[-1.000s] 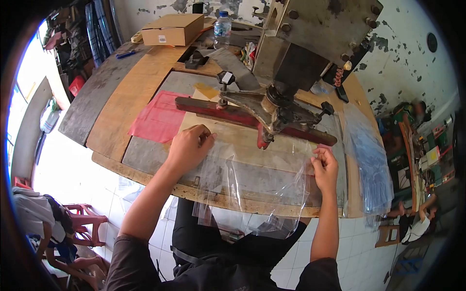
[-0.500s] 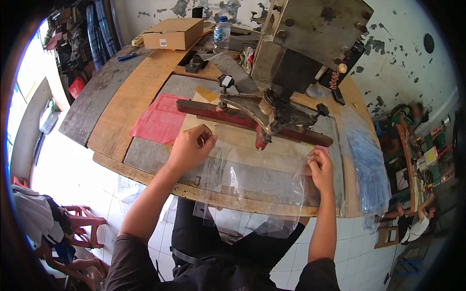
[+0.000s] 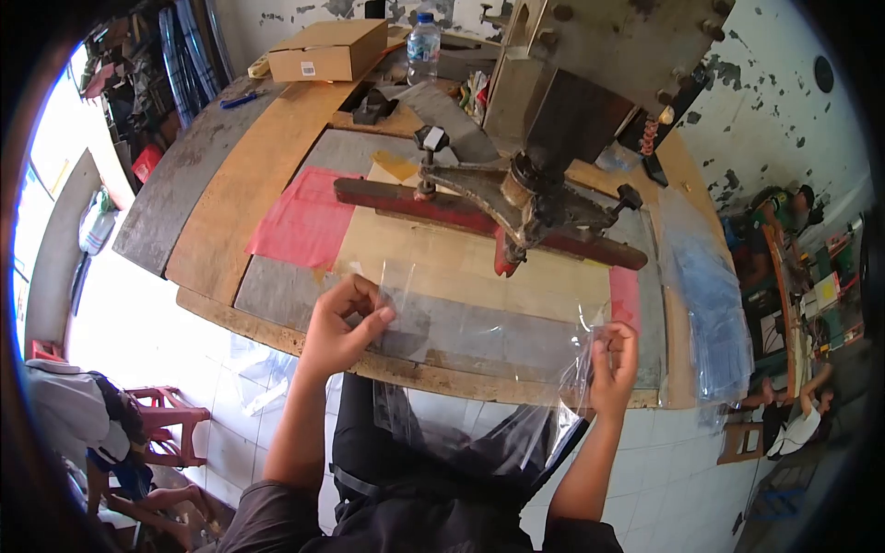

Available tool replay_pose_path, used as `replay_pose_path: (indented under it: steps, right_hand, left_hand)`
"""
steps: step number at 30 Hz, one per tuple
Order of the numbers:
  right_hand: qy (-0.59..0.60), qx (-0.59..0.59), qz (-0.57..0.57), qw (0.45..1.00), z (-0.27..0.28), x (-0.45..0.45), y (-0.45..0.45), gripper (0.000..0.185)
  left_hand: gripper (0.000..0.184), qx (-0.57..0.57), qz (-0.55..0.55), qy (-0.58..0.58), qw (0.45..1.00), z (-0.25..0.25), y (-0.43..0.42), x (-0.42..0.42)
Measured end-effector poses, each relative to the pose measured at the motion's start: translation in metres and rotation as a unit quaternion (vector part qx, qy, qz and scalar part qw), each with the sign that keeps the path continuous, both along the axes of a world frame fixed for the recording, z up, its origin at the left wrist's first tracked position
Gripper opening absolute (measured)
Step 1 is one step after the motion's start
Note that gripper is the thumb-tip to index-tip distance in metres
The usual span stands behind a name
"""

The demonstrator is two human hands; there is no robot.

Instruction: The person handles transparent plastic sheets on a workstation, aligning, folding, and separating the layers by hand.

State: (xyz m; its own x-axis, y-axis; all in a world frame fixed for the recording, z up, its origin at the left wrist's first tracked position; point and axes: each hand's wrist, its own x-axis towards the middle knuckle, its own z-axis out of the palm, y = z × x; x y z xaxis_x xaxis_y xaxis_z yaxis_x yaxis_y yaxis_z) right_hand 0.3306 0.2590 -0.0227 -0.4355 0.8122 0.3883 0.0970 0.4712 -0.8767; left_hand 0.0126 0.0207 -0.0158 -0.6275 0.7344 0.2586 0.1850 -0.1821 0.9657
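Observation:
A clear plastic sheet [image 3: 489,355] stretches between my two hands and hangs over the table's front edge toward my lap. My left hand [image 3: 343,324] pinches its left side, thumb against fingers. At the right side, my right hand [image 3: 616,369] grips the sheet in the same way. Just beyond the hands lies a cream-coloured pad [image 3: 442,260] on a grey metal plate [image 3: 286,300], with pink material [image 3: 309,221] at its left end and more at its right. Above the pad is a long red-and-dark press bar [image 3: 581,255] on a metal bracket.
The heavy press head [image 3: 618,55] rises at the back. A stack of clear plastic pieces [image 3: 710,323] lies on the right. A cardboard box [image 3: 327,51], a water bottle [image 3: 423,51] and a blue pen-like item [image 3: 240,100] are farther back. Other people sit at far right and lower left.
Both hands have drawn back toward me with the plastic sheet, so more of the cream pad and the right pink piece shows. The sheet hangs lower over my lap.

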Motion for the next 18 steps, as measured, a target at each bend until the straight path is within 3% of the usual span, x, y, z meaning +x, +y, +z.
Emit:
replay_pose_path:
  steps: [2, 4, 5, 7, 18]
  right_hand:
    - [-0.012, -0.015, -0.007, 1.000, -0.002, 0.006, 0.000, 0.029]
    - [0.003, 0.036, -0.050, 0.998, -0.005, 0.003, 0.004, 0.030]
    - [0.006, 0.043, -0.055, 0.998, -0.006, 0.002, 0.005, 0.032]
    - [0.005, 0.040, -0.060, 0.997, -0.004, 0.001, 0.003, 0.032]
    - [0.039, 0.032, -0.050, 0.997, -0.001, 0.001, -0.001, 0.031]
  left_hand:
    - [0.016, 0.051, 0.017, -0.026, 0.998, 0.006, -0.001, 0.004]
    - [0.031, -0.023, 0.034, 0.041, 0.998, 0.013, -0.003, 0.005]
    - [0.031, -0.025, 0.032, 0.040, 0.998, 0.013, -0.003, 0.005]
    - [0.049, -0.040, 0.040, 0.092, 0.994, 0.012, -0.005, 0.004]
    - [0.053, -0.034, 0.069, 0.109, 0.991, 0.011, -0.004, 0.006]
